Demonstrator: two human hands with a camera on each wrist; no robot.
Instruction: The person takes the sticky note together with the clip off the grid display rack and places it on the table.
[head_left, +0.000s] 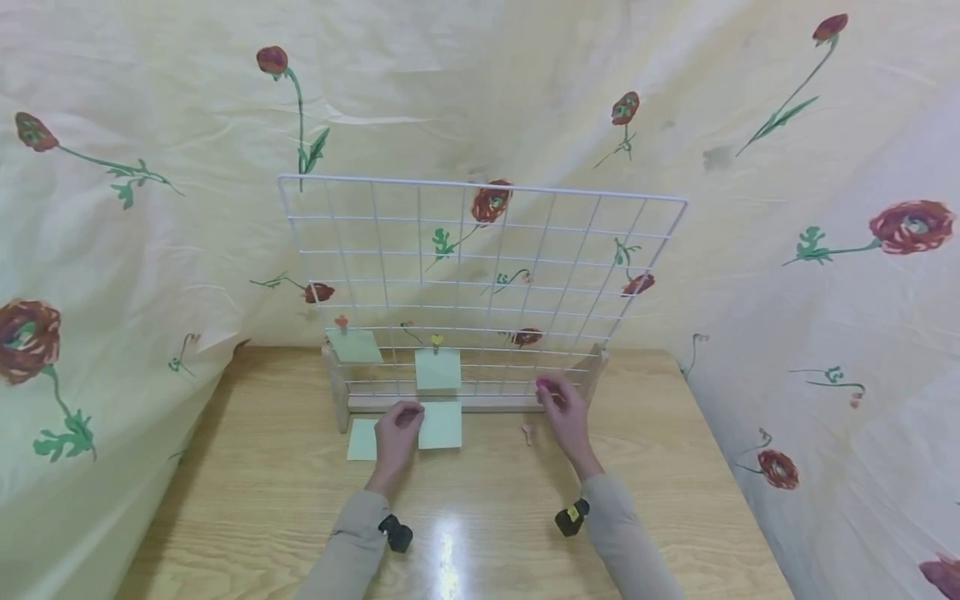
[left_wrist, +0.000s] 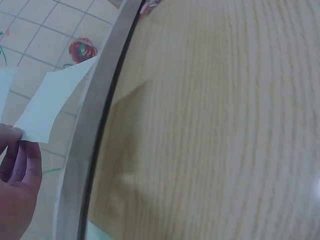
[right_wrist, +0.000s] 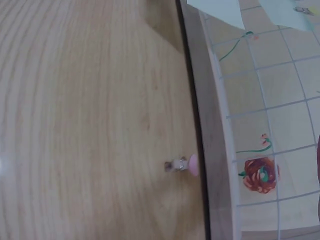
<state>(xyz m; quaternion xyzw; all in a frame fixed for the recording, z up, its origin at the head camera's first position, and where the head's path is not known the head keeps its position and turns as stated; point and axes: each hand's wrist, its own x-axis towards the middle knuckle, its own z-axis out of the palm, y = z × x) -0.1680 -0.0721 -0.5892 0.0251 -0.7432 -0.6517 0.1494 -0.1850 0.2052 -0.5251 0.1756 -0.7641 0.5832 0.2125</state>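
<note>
My left hand (head_left: 397, 437) pinches a pale green paper note (head_left: 441, 426) by its edge, raised in front of the wire grid's base; the left wrist view shows thumb and fingers on the note's corner (left_wrist: 55, 102). Near the right end of the grid, my right hand (head_left: 567, 415) pinches a small magenta clip (head_left: 542, 384); its shape is mostly hidden by the fingers. A small clip with a pink round head (right_wrist: 192, 165) lies on the table between the hands, close to the base. Another green note (head_left: 362, 440) lies on the table, partly behind the left hand.
The white wire grid (head_left: 555, 192) stands in a wooden base (head_left: 341, 400). Two green notes hang on it, one (head_left: 356, 346) under a reddish clip (head_left: 342, 322), one (head_left: 438, 368) under a yellow heart clip (head_left: 437, 340). Flowered cloth (head_left: 450, 100) surrounds the wooden table (head_left: 247, 500).
</note>
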